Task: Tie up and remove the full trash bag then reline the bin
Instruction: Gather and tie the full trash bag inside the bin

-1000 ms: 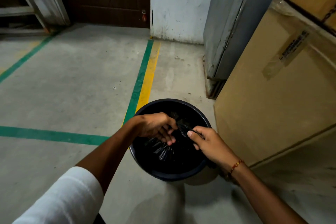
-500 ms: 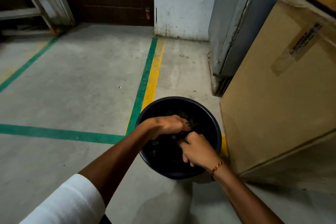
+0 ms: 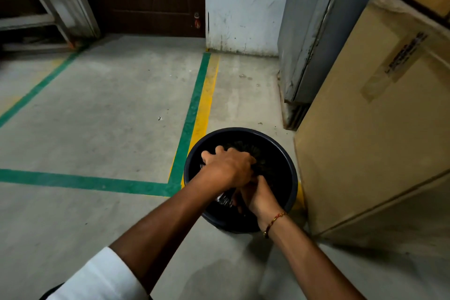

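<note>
Concrete floor, dark bin — my left hand and right hand both clenched on the gathered black bag.

A round black bin stands on the grey concrete floor, just beside a tall cardboard box and touching the corner of green and yellow floor lines. Both hands reach into its mouth: the left hand lies over the right hand, and both close on gathered black trash bag plastic. A thread bracelet circles the right wrist, and a white sleeve covers the left upper arm.
</note>
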`<action>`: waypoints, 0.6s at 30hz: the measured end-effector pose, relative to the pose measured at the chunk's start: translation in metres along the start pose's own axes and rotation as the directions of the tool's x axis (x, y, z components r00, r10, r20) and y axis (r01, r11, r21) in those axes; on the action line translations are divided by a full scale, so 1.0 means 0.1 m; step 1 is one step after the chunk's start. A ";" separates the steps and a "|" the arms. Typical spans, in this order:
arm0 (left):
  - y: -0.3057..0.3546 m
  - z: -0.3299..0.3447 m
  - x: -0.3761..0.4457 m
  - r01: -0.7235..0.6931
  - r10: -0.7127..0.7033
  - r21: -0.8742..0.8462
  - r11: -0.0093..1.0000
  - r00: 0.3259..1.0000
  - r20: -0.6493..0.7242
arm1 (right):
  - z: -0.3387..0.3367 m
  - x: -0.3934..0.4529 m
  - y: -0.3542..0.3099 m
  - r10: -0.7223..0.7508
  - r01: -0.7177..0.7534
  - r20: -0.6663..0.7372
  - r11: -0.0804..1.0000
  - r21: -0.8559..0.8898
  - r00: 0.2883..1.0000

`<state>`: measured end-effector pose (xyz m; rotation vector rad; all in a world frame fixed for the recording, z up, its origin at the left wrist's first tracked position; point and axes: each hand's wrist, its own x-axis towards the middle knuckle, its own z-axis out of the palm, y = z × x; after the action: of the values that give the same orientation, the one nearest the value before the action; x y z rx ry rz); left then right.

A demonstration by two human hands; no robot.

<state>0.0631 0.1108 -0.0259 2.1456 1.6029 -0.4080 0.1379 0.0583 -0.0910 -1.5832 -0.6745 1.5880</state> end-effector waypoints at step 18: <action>-0.21 0.29 -0.04 -0.105 0.080 -0.115 0.988 0.976 -0.204 | -0.09 0.06 -0.04 0.051 -0.082 0.174 0.982 0.173 0.983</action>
<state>0.0425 0.0980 -0.0520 2.2109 1.5786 -0.0621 0.1477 0.0638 -0.0914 -1.3631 -0.5545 1.7951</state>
